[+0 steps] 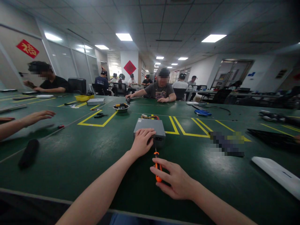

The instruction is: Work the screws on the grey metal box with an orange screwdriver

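Observation:
A grey metal computer power supply unit (pixel 150 124) lies on the green table in front of me, its bundle of coloured wires (pixel 150 117) at the far side. My left hand (pixel 143 141) rests over its near left part, fingers across the top and thumb at the front edge, holding it. In my right hand (pixel 172 178) is an orange and black screwdriver (pixel 158 175), gripped by the handle between thumb and fingers. Its thin shaft points away from me to the unit's near face, close to the power socket. Whether the tip touches a screw is too small to tell.
Beyond the unit stands a metal bowl (pixel 121 108) with tools in it. A black cylinder (pixel 28 153) lies at left, near another person's hand (pixel 38 117). Blue gloves (pixel 202 112) and a white device (pixel 277 175) are at right. A person (pixel 161 89) sits opposite.

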`<action>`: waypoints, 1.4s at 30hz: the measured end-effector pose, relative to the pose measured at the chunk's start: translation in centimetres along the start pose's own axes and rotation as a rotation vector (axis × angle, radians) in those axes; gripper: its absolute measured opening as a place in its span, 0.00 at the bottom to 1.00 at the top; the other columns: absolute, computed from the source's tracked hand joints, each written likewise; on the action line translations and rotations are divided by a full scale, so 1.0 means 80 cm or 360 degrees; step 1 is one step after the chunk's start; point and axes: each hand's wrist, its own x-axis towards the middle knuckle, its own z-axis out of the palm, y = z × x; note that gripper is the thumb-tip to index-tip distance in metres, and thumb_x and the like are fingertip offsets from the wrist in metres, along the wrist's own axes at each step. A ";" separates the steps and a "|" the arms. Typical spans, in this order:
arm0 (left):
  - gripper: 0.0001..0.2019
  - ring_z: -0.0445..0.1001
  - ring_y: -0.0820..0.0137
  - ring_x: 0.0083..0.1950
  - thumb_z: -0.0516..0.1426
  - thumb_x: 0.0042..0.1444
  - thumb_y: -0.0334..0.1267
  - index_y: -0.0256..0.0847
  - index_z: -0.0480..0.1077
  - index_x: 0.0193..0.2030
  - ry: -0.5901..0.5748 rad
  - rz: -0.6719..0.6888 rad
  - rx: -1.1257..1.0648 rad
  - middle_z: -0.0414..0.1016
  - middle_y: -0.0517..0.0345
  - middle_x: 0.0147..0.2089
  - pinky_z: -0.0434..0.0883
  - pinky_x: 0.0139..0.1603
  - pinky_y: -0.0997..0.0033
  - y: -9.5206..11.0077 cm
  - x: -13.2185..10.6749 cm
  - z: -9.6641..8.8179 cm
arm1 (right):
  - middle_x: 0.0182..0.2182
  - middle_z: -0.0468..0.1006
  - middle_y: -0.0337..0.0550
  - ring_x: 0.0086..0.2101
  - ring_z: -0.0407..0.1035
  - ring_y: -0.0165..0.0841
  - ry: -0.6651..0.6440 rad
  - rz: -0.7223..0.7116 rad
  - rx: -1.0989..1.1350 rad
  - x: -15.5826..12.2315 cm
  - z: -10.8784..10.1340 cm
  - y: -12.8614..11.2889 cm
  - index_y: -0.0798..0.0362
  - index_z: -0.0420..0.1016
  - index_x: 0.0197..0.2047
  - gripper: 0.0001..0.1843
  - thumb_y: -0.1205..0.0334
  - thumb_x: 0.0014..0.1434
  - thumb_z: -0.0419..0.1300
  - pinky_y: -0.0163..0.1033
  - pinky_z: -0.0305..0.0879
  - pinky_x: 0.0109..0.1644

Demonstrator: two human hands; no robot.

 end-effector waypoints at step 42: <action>0.16 0.62 0.68 0.56 0.50 0.56 0.32 0.47 0.64 0.51 0.0007 0.0005 -0.0026 0.68 0.59 0.54 0.54 0.56 0.62 0.000 0.000 0.000 | 0.49 0.68 0.62 0.45 0.70 0.38 0.0131 0.0076 0.0113 -0.003 0.005 0.000 0.59 0.57 0.49 0.19 0.54 0.60 0.50 0.40 0.70 0.41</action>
